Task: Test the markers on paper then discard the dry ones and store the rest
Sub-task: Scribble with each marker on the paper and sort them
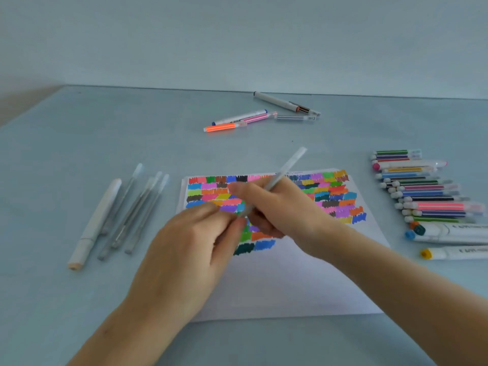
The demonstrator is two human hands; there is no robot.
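Head view: a pale marker (280,178) is held over the swatched paper (290,281) in the right hand (285,207), its grip curled round the barrel; the left hand (195,241) pinches its lower end, probably the cap. Uncapping seems underway; a test stroke on blank paper is called for next.

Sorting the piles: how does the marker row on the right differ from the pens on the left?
The marker row shows many colours; the pens look grey or clear. The marker row is larger and lies crosswise; the pens are few and lie slanted. Both rest on the table, beside the paper.
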